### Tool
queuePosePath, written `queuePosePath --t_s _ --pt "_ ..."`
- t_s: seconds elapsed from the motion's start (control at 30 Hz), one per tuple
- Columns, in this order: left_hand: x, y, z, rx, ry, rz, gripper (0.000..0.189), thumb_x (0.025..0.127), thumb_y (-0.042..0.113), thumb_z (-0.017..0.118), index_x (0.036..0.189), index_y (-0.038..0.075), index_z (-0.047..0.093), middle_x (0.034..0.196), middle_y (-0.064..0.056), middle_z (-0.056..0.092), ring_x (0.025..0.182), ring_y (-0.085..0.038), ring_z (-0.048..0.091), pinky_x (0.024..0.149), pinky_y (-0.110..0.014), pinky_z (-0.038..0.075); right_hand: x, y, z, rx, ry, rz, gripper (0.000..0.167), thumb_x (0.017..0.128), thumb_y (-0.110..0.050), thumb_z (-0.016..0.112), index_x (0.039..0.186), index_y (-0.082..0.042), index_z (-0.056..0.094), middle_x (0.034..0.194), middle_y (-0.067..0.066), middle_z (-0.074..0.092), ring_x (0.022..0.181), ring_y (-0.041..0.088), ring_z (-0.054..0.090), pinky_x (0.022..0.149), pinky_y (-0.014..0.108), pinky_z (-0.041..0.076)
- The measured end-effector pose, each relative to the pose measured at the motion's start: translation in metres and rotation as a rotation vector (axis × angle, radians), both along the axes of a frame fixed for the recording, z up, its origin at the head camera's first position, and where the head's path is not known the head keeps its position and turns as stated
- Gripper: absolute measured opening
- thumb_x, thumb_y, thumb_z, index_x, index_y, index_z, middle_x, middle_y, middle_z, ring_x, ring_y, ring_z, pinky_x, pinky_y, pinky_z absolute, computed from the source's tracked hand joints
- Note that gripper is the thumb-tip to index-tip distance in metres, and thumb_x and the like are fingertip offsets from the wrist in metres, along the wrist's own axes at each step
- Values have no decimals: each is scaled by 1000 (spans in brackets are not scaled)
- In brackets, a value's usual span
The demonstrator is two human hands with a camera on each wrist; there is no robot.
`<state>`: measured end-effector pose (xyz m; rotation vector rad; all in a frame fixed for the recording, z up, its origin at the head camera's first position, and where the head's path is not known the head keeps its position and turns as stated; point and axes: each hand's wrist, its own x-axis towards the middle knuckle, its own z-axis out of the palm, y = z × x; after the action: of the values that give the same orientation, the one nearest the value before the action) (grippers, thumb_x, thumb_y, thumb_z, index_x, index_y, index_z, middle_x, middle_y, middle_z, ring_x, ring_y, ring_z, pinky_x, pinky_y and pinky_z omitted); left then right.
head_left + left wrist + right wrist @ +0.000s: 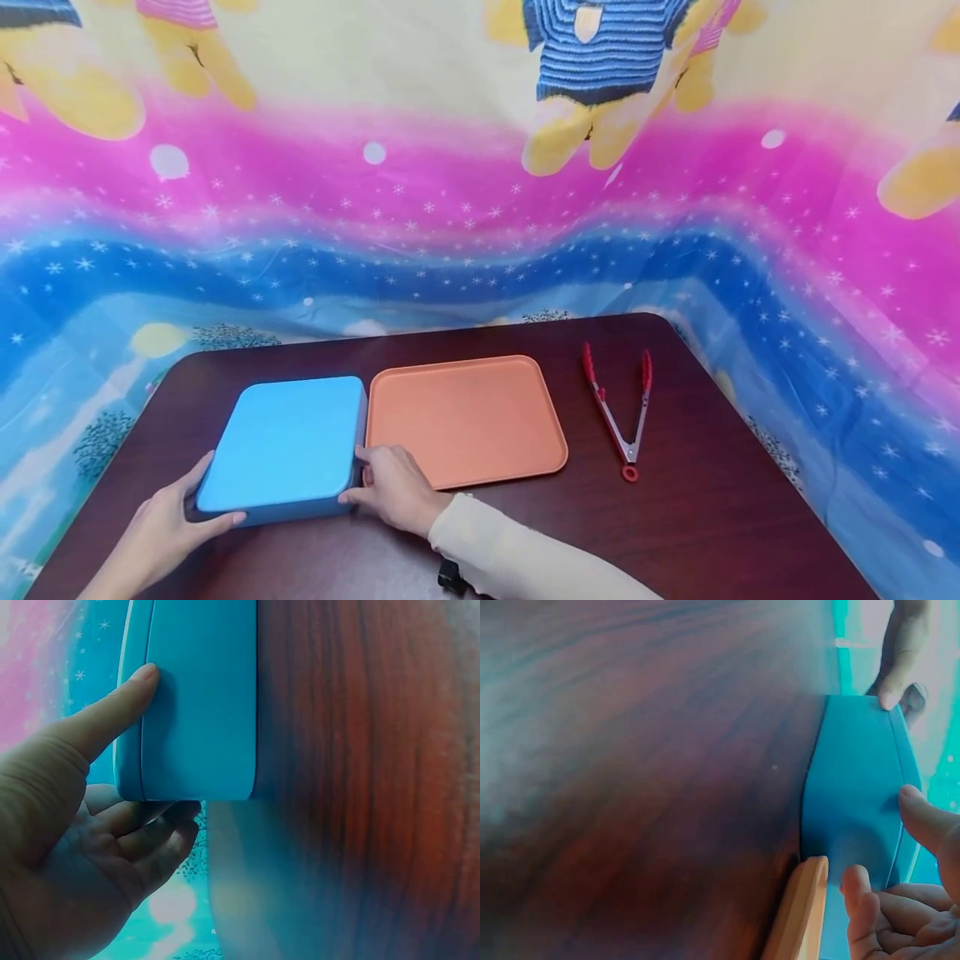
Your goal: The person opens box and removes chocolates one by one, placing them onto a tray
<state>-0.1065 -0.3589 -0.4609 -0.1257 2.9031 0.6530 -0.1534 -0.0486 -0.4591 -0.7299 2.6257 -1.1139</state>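
A blue lidded box [288,446] sits on the left part of the table, its lid on and a thin seam below the lid's rim. My left hand [161,525] grips the near left corner, thumb on the front face and fingers along the left side. In the left wrist view the thumb of the left hand [67,825] lies across the seam. The near right corner is held by my right hand [397,487], its thumb at the front. From the right wrist, the right hand's [907,900] thumb touches the box [855,772] near the lid seam. The box's contents are hidden.
Right beside the box lies an orange tray [465,421]. Farther right, tongs [628,433] with red tips lie spread on the dark wooden table [705,517]. A patterned cloth [450,208] hangs behind and around the table.
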Motion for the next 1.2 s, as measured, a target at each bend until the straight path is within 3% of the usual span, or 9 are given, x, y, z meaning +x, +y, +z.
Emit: queuePosePath --t_s 0.33,0.53,0.67,0.8,1.03,1.1,1.2 --pt "12 1 2 35 -75 8 117 86 61 71 157 -10 10 145 -48 34 128 -64 44 85 -61 54 6 6 -4 -25 18 11 68 83 -33 84 141 -6 60 68 -8 54 59 -2 41 56 11 38" --pt "19 0 2 42 -61 11 116 86 59 73 156 -11 12 141 -47 41 125 -63 48 82 -60 55 6 8 -5 -96 -27 12 77 80 -30 87 145 -6 54 96 -3 71 78 -5 58 70 9 48" --pt "21 1 0 50 -55 22 115 86 59 73 157 -9 13 142 -47 40 125 -62 49 83 -60 54 8 9 -5 -129 -87 9 88 78 -28 89 151 -5 46 111 0 70 85 -5 65 74 9 52" --pt "20 2 -4 99 -33 22 113 88 55 74 159 -7 10 145 -49 33 125 -59 53 87 -61 55 8 8 -6 -131 -67 16 90 77 -28 90 151 -3 45 116 5 65 83 -5 64 76 8 51" --pt "17 3 -11 150 -9 7 116 90 51 73 158 -10 1 146 -48 20 128 -63 35 93 -74 44 8 3 -8 -115 -34 10 103 76 -31 90 157 -3 34 129 5 59 78 -6 59 72 7 49" --pt "16 3 -11 151 -23 15 116 90 51 72 157 -10 0 146 -48 18 128 -62 32 91 -76 41 8 1 -8 -102 -24 14 105 75 -32 91 157 -2 32 123 3 61 76 -6 58 71 6 48" --pt "14 2 -11 166 -27 21 117 90 51 73 157 -11 0 147 -49 17 128 -62 32 91 -76 41 7 -1 -6 -75 -7 11 108 74 -33 92 157 0 31 100 -2 64 71 -6 53 64 7 44"
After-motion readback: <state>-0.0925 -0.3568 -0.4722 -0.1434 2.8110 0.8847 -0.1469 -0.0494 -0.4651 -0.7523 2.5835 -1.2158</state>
